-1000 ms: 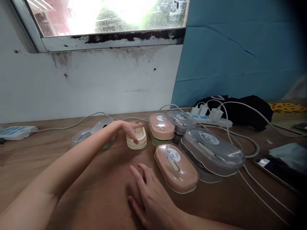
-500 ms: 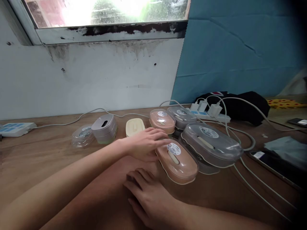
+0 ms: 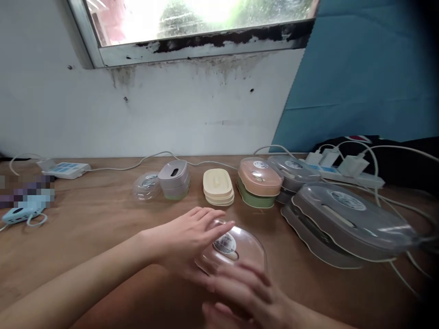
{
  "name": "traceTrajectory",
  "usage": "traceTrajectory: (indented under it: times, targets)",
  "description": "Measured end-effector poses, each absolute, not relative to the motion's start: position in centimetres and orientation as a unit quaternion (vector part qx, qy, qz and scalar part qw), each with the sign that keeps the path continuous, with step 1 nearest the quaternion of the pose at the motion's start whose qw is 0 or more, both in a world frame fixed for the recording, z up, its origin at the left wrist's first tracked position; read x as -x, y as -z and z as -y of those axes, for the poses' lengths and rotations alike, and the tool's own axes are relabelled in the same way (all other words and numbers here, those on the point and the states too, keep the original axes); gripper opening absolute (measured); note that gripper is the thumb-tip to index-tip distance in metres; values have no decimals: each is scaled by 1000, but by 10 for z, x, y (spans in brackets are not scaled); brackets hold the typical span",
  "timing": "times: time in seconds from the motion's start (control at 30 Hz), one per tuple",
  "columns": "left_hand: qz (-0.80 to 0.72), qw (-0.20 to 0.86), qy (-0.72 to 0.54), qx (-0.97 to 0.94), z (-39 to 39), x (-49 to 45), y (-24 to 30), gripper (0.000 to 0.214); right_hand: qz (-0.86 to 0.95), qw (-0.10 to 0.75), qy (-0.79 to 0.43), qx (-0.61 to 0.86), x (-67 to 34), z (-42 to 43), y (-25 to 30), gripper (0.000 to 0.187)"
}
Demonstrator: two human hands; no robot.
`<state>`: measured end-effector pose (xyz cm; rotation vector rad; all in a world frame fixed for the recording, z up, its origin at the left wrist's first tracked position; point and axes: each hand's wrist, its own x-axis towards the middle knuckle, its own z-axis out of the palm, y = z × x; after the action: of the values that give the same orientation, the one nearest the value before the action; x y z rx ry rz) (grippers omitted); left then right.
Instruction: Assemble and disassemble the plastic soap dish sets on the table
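Observation:
A pinkish oval box with a clear lid (image 3: 248,249) sits on the table right in front of me, a round white label on its lid. My left hand (image 3: 192,237) grips it from the left, fingers over the lid's top. At the box's near side is my right hand (image 3: 250,292), blurred by motion, its fingers close to or touching the lid; I cannot tell whether it grips. Behind stand a pink-and-green lidded box (image 3: 259,183), a stack of cream lids (image 3: 218,185) and a stacked lilac container (image 3: 174,178) with a clear lid (image 3: 147,186) beside it.
Large grey lidded boxes (image 3: 346,219) stand at the right, with a smaller grey box (image 3: 295,170) behind. A power strip with chargers (image 3: 353,167) and cables lies at the back right. Another power strip (image 3: 66,170) and a light-blue object (image 3: 25,210) are at the left.
The pinkish box has come away from the grey boxes, leftward and nearer to me, with my left hand on it. My right hand has moved up to its near side. The view has turned left.

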<state>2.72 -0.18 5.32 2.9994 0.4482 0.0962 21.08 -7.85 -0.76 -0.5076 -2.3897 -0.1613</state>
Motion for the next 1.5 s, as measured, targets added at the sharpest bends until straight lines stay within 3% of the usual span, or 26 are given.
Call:
traceTrajectory:
  times: [0.1, 0.2, 0.37, 0.5, 0.6, 0.7, 0.8, 1.03, 1.5]
  targets:
    - [-173, 145, -31, -974, -5, -13, -47, 87, 858, 390, 76, 324, -216, 63, 14, 58]
    - [-197, 190, -60, -960, -17, -15, -35, 85, 818, 377, -43, 432, -225, 48, 20, 77]
    - [-196, 191, -98, -957, -24, -21, -26, 86, 768, 349, -208, 496, -239, 37, 25, 103]
    - [-183, 162, -126, -961, -28, -2, -57, 78, 751, 359, -261, 489, -239, 35, 28, 115]
    - [-277, 111, -239, -924, -43, 27, -91, 70, 753, 353, -256, 493, -238, 35, 28, 112]
    - [-570, -25, -360, -738, -69, 58, -104, 69, 768, 333, -244, 489, -239, 36, 26, 103]
    - [-761, -4, -206, -615, -94, 76, -86, 77, 777, 328, -229, 486, -238, 37, 25, 99]
    - [-758, 49, -84, -645, -113, 82, -50, 77, 776, 327, -237, 484, -237, 37, 24, 102]
    - [-746, -23, -40, -664, -103, 58, -39, 79, 775, 337, -240, 479, -238, 34, 31, 105]
